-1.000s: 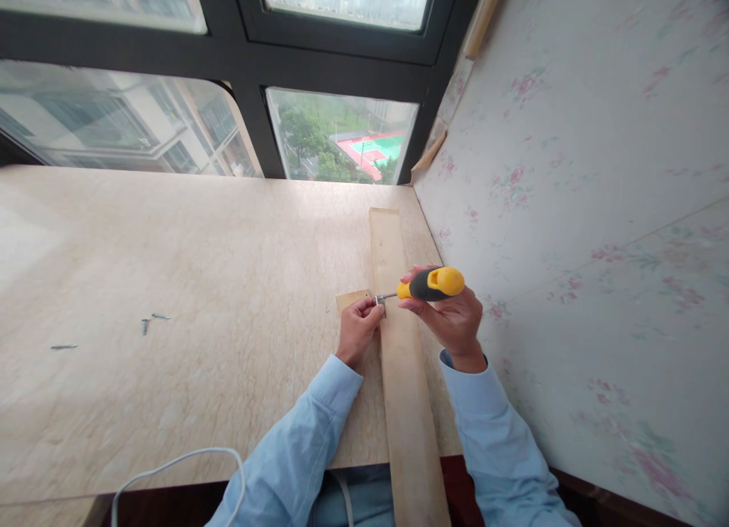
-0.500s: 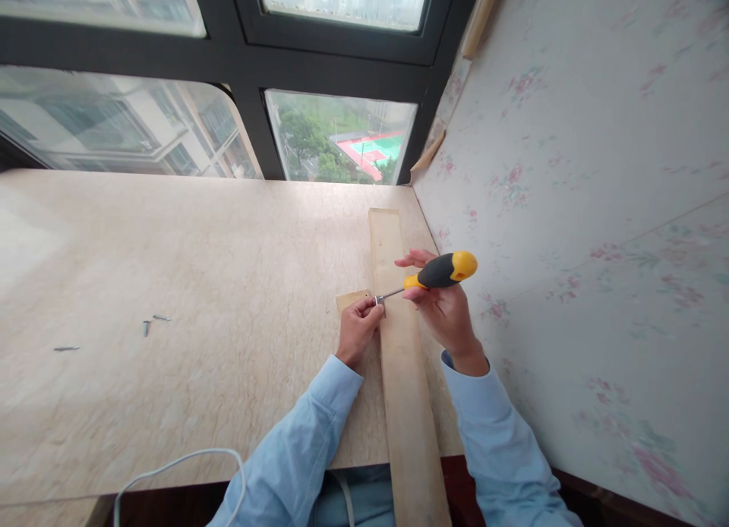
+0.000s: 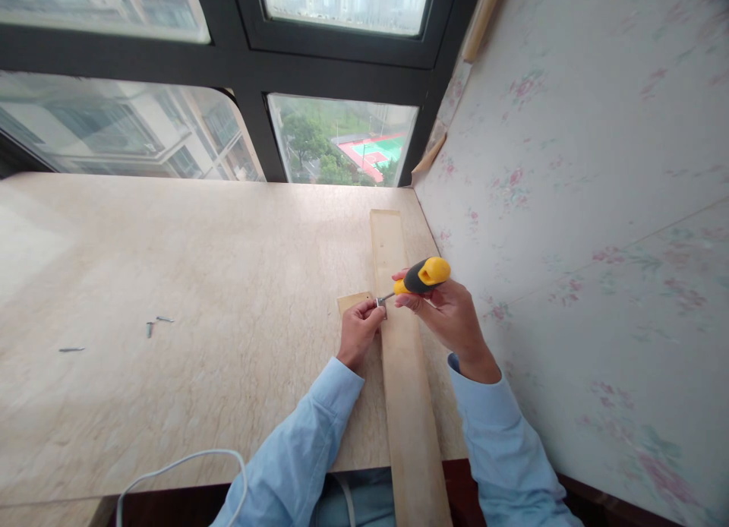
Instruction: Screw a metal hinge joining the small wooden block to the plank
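My right hand (image 3: 449, 314) is closed round a yellow and black screwdriver (image 3: 422, 276), whose shaft slants down to the left. Its tip meets a small metal piece (image 3: 380, 305) at the left edge of a long wooden board (image 3: 407, 390). With thumb and fingers pinched, my left hand (image 3: 360, 329) holds that metal piece; whether it is a bracket or a screw I cannot make out. A short flat wooden piece (image 3: 351, 301) lies beside the board, partly hidden behind my left fingers.
Several loose screws (image 3: 149, 329) lie to the left on the marble-patterned sill (image 3: 228, 269). A white cable (image 3: 182, 460) loops over the front edge. The papered wall (image 3: 569, 208) stands close on the right, and the dark window frame (image 3: 336, 71) runs along the back.
My right hand loosened its fingers on the screwdriver and then closed round it again, with the handle tilting right and back. My left hand has stayed at the metal piece.
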`<state>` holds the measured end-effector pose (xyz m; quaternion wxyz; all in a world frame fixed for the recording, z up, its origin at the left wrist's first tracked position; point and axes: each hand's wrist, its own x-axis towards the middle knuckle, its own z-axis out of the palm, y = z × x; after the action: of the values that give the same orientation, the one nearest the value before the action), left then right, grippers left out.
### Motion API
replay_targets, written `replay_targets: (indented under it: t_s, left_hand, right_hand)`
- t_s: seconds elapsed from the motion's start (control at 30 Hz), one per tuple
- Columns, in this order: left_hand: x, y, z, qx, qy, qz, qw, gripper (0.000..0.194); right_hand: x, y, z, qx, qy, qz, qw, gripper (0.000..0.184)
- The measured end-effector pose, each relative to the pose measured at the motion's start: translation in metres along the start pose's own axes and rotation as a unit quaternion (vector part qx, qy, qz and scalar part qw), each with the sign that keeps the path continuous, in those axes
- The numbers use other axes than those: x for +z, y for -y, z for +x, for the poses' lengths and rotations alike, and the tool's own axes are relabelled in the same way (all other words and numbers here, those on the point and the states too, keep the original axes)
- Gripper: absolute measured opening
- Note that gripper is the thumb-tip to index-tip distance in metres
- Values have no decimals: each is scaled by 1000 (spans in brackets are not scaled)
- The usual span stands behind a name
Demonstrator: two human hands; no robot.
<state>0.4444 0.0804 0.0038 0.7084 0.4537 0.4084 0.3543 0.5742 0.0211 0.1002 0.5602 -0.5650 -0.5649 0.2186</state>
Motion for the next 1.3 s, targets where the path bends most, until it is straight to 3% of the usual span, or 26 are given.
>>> replay_targets:
  t_s: [0.13, 0.23, 0.4, 0.57, 0.67, 0.8, 0.97, 1.1, 1.3]
  left_hand:
    - [0, 1, 0, -3, 1, -2, 1000, 26]
    - [0, 1, 0, -2, 6, -3, 1000, 26]
    - [0, -2, -1, 8, 4, 14, 1000, 25]
    - [0, -4, -1, 4, 0, 11, 1000, 27]
    - [0, -2, -1, -2, 1, 3, 1000, 26]
    - [0, -2, -1, -8, -5, 3, 1000, 26]
    - [0, -3, -2, -3, -9, 8, 1000, 26]
    - [0, -4, -3, 2, -10, 13, 1000, 24]
    - [1, -5, -3, -11, -8, 1, 1000, 27]
  right_hand:
    - [4, -3, 1, -12, -72, -79, 994, 33]
    - [10, -6, 2, 3, -69, -35, 997, 38]
    - [13, -9, 2, 13, -21, 78, 997, 41]
    - [-5, 0, -2, 20, 87, 82, 993, 50]
    - [-12, 7, -4, 12, 121, 56, 991, 37]
    - [-7, 11, -3, 6, 46, -2, 999, 22]
    - [3, 7, 1, -49, -75, -134, 987, 36]
    - [6, 3, 2, -73, -78, -125, 986, 39]
    - [1, 7, -3, -10, -13, 42, 999, 54]
